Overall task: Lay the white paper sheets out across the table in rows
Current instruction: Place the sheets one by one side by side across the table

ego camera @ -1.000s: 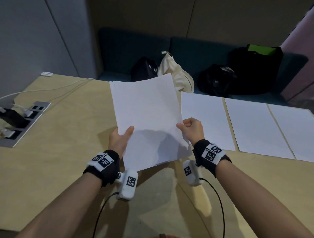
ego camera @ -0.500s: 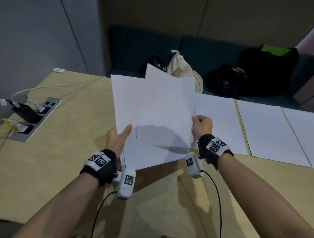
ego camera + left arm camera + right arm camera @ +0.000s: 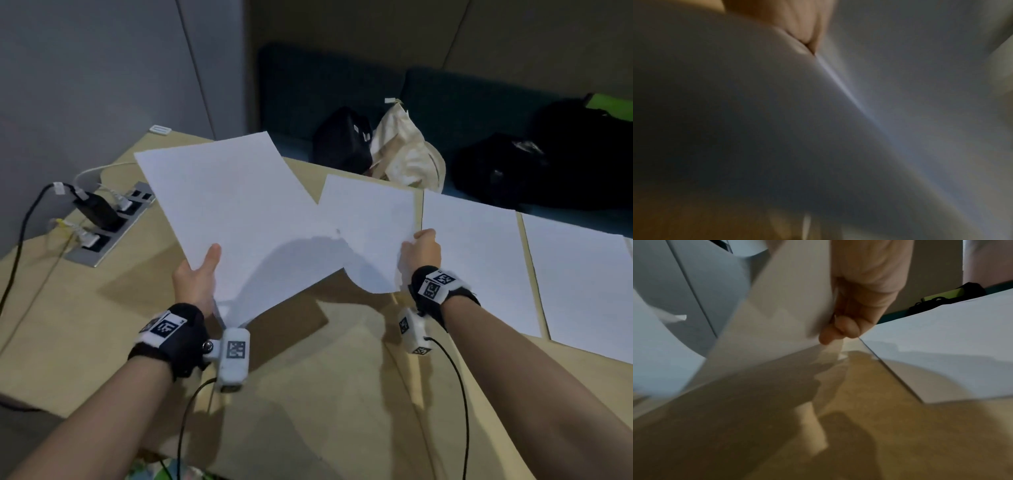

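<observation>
My left hand [image 3: 197, 277] grips a stack of white paper sheets [image 3: 233, 212] by its near edge, thumb on top, raised over the tan table [image 3: 102, 308]. My right hand [image 3: 419, 253] pinches the right edge of a single sheet [image 3: 370, 233] just right of the stack, held above the table. In the right wrist view the fingers [image 3: 840, 327] curl round that sheet's edge [image 3: 789, 305]. Two laid sheets [image 3: 476, 260] [image 3: 582, 287] lie flat in a row to the right. The left wrist view shows only blurred paper [image 3: 777, 121].
A power strip [image 3: 109, 222] with plugs and cables is set into the table at the left. Behind the table's far edge a bench holds black bags [image 3: 342, 140] [image 3: 507, 171] and a cream cloth bag [image 3: 407, 154]. Bare tabletop lies near me.
My right hand has drawn one sheet off the stack and carried it rightward. My left hand has swung the stack to the left and tilted it.
</observation>
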{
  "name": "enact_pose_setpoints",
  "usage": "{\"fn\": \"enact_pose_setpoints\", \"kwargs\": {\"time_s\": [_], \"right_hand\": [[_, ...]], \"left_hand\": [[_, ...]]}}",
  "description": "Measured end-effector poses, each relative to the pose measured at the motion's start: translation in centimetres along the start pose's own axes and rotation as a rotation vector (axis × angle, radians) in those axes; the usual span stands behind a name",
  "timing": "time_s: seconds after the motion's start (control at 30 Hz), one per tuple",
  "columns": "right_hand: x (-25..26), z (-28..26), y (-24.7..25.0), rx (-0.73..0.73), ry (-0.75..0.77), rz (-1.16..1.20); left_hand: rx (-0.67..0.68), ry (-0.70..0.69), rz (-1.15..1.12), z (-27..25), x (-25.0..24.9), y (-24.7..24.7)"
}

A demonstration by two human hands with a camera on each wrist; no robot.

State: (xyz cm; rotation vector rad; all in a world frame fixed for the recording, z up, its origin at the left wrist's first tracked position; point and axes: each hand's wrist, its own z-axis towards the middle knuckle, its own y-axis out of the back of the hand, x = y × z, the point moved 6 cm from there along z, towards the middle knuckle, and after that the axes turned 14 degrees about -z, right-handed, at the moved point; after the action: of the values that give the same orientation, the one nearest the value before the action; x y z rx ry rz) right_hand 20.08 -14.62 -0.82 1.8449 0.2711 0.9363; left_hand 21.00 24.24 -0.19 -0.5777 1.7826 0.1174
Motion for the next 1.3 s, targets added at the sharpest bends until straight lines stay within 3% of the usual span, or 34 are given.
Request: {"fn": "enact_pose_setpoints", "kwargs": {"time_s": [0.43, 0.57, 0.67, 0.77, 0.87, 1.3], "right_hand": [[-0.1, 0.2, -0.1, 0.008, 0.036, -0.158], [1.2, -1.2, 0.0, -0.104, 0.211, -0.475], [2.5, -3.3, -1.7, 0.004, 0.437, -0.588], [2.7, -5.3, -3.1, 0.138, 0.553, -0.648], [2.4, -5.9, -3.7, 0.194, 0.521, -0.657], [2.0, -5.6, -3.7, 0.191, 0.44, -0.605]], "left_hand": [[0.13, 0.075, 0.037, -0.8, 1.6, -1.5], [0.144, 0.09, 0.032, -0.9, 1.9, -1.7], [0.139, 0.113, 0.034, -0.8, 2.3, -1.6], [0.141, 0.126, 0.045, -0.9, 2.7, -1.6], [0.134, 0.126, 0.058, -1.3, 2.8, -1.6], [0.161, 0.108, 0.07, -2.5, 2.4, -2.3]]}}
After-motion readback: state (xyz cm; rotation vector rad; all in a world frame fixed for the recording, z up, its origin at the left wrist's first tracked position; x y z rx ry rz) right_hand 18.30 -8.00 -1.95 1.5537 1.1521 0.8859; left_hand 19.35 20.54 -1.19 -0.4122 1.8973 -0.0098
